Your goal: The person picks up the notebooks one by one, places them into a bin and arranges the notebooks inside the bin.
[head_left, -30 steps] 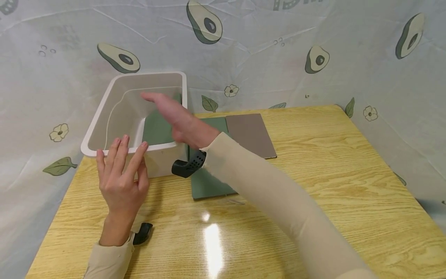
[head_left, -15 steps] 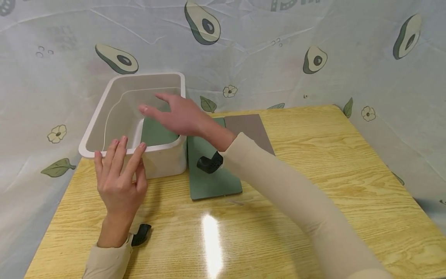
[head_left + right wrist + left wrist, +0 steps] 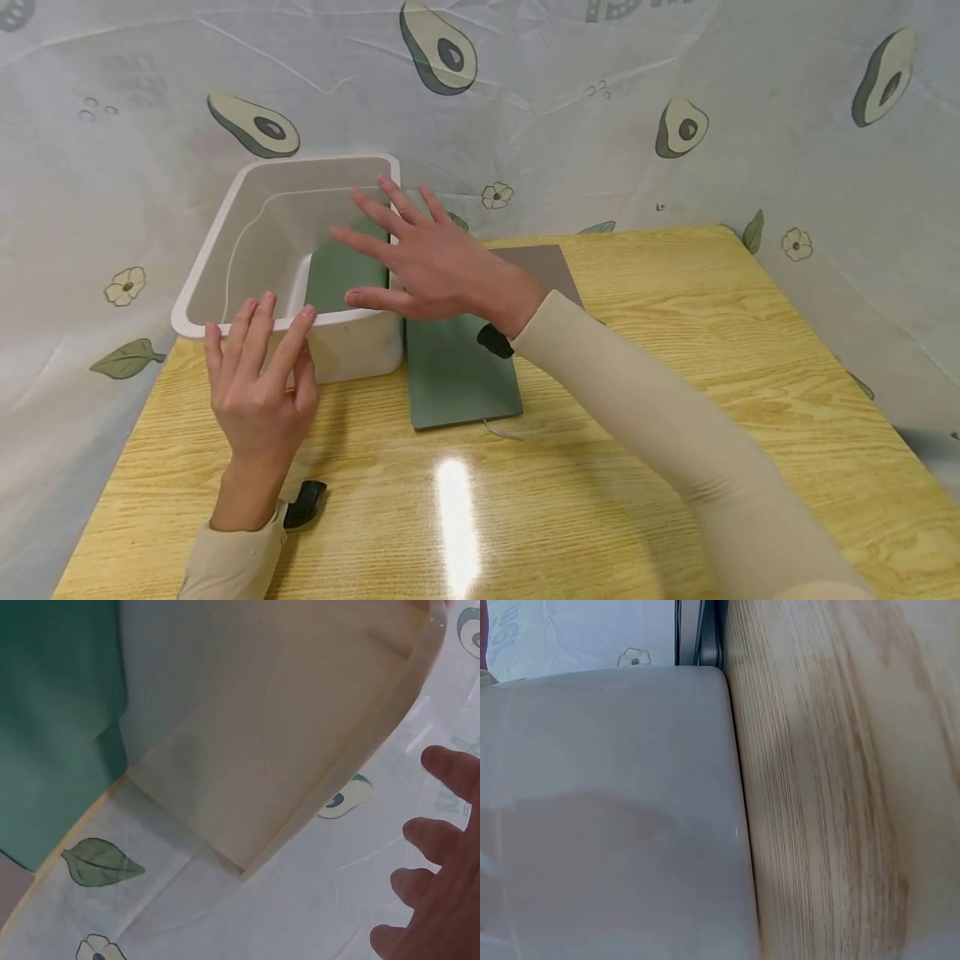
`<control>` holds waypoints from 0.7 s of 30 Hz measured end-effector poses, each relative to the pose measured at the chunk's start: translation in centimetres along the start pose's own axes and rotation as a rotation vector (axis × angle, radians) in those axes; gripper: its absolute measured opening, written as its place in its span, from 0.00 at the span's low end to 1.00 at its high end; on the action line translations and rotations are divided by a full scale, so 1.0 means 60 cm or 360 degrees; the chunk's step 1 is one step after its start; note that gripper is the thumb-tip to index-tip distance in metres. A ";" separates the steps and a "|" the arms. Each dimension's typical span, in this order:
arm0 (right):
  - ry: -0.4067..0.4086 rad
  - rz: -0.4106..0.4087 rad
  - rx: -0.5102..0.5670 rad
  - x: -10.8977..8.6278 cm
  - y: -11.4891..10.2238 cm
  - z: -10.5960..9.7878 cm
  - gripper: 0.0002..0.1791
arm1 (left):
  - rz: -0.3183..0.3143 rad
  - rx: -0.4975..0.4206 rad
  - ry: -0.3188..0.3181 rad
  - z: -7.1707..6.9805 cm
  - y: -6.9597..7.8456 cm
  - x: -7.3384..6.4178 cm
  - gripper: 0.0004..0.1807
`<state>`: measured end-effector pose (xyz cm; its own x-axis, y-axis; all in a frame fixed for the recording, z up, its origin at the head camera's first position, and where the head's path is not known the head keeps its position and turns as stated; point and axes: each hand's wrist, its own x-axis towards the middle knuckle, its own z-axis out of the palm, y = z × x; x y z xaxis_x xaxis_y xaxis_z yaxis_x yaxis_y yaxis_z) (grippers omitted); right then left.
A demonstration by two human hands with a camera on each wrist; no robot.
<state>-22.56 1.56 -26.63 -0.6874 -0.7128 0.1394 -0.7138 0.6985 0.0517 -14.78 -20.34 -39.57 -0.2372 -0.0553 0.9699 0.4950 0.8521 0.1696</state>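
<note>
1. Fingers (image 3: 378,214) of the right hand (image 3: 450,271) spread, empty; dropping might jar the plastic bin (image 3: 356,348).
2. Left hand (image 3: 262,396), fingers extended over its near side, could tip it by pressing.
3. Desk's (image 3: 738,333) far-left corner holds it; rightward shoves could push the green notebook (image 3: 461,375).

The right sleeve (image 3: 637,400) is plain beige, close-fitting, smooth for most of its length and finely creased partway along. The left sleeve (image 3: 217,575), also beige, ends beside a bent black fitting (image 3: 305,503); another black piece (image 3: 496,341), partly hidden, shows near the right sleeve's edge.
</note>
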 end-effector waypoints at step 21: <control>-0.0006 0.0017 -0.0014 -0.009 0.023 0.013 0.43 | -0.0006 0.0017 -0.0095 -0.004 -0.010 0.003 0.17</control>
<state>-23.29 2.88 -27.41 -0.6953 -0.7057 0.1361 -0.7054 0.7064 0.0588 -14.91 -20.99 -39.46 -0.2885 -0.0280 0.9571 0.4850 0.8576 0.1713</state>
